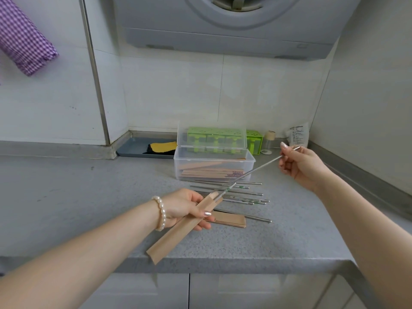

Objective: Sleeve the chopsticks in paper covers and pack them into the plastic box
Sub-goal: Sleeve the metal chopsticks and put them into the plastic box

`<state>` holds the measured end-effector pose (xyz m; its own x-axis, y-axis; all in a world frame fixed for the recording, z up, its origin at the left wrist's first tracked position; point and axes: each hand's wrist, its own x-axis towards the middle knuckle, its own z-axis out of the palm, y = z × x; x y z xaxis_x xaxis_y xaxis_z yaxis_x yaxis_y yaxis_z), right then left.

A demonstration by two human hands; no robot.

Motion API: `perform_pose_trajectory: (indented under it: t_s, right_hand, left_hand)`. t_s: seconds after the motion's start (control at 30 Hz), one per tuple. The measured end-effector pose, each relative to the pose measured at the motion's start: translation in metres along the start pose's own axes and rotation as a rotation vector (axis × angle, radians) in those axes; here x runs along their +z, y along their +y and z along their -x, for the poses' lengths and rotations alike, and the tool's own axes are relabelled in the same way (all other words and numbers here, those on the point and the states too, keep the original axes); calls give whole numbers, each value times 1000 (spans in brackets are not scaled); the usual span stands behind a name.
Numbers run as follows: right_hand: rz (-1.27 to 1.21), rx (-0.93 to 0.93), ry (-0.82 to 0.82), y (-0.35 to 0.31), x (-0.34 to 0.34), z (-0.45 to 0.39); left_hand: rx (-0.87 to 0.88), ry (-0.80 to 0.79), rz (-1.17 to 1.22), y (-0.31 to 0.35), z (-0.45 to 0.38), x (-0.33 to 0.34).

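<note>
Nearest my view, the left hand (186, 207) grips a brown paper sleeve (181, 228) over the grey counter (89, 197), its open mouth tilted up and away. My right hand (299, 167) pinches the far end of a metal chopstick pair (252, 172), whose tips sit at the sleeve's mouth. Just beyond the left hand, spare sleeves (229, 219) and loose chopsticks (236, 195) lie on the counter. Behind them stands the clear plastic box (214, 166), lid up, holding sleeved pairs.
</note>
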<state>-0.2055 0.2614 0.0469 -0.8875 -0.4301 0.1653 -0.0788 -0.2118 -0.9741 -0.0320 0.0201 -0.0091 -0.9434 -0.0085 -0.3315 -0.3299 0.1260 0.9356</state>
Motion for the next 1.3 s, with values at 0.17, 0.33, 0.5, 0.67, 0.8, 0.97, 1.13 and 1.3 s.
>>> perform_pose_trajectory:
  t_s: [0.17, 0.33, 0.5, 0.67, 0.8, 0.97, 1.13, 1.3]
  right_hand:
    - [75, -36, 41, -1, 5, 0]
    - [156, -19, 27, -2, 11, 4]
    - [294, 38, 11, 13, 26, 10]
    - [362, 175, 17, 28, 52, 19]
    - [312, 291, -30, 37, 71, 24]
    - [308, 373, -164, 43, 84, 30]
    - [241, 382, -226, 46, 83, 34]
    - [155, 116, 69, 46, 72, 29]
  left_hand:
    - [1, 16, -2, 1, 4, -2]
    - [7, 13, -11, 1, 4, 1]
    - [37, -30, -25, 5, 4, 10]
    - [84, -47, -23, 8, 4, 18]
    - [79, -40, -5, 11, 5, 20]
    - [61, -18, 18, 10, 6, 19]
    - [64, 3, 29, 12, 8, 18]
    - [77, 63, 76, 13, 10, 19]
